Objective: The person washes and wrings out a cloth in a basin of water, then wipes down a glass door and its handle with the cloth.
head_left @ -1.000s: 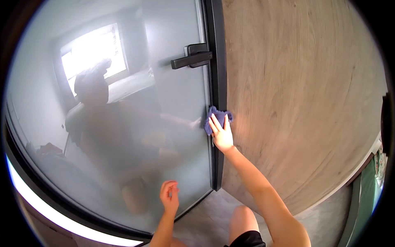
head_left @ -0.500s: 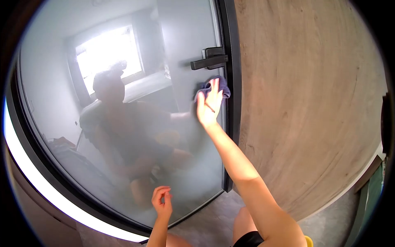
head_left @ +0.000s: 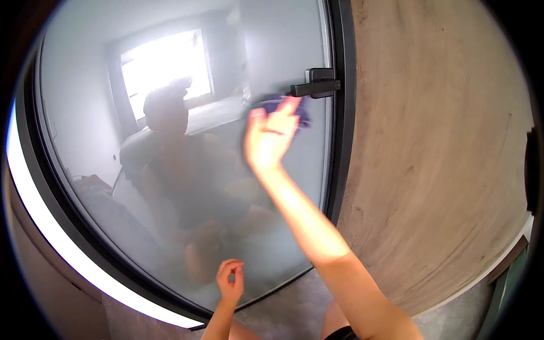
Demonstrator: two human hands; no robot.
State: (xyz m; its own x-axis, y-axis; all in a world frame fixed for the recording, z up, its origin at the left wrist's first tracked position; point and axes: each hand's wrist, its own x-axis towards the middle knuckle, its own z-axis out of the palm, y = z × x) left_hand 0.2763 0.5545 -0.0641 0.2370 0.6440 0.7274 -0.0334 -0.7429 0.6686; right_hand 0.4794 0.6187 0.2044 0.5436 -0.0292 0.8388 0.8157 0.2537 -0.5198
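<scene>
A dark blue-purple cloth (head_left: pixel 304 116) is pressed against a frosted, glossy door panel (head_left: pixel 277 226), just below the black door handle (head_left: pixel 314 88). My right hand (head_left: pixel 272 136) lies over the cloth, holding it to the panel. Motion blurs this hand, and much of the cloth is hidden behind it. Low in front of the panel, my left hand (head_left: pixel 230 279) is loosely curled, thumb and fingertips close together, with nothing seen in it.
A black frame (head_left: pixel 341 113) edges the door, and a wood-grain panel (head_left: pixel 430 141) stands to its right. Along the lower left runs a bright white strip (head_left: pixel 85 272). Grey floor (head_left: pixel 283 306) shows below. The door reflects a window and a person.
My right hand has swept left across the panel with the cloth, away from the door's edge. The view has shifted slightly, and my left hand stays low with its thumb nearer its fingers.
</scene>
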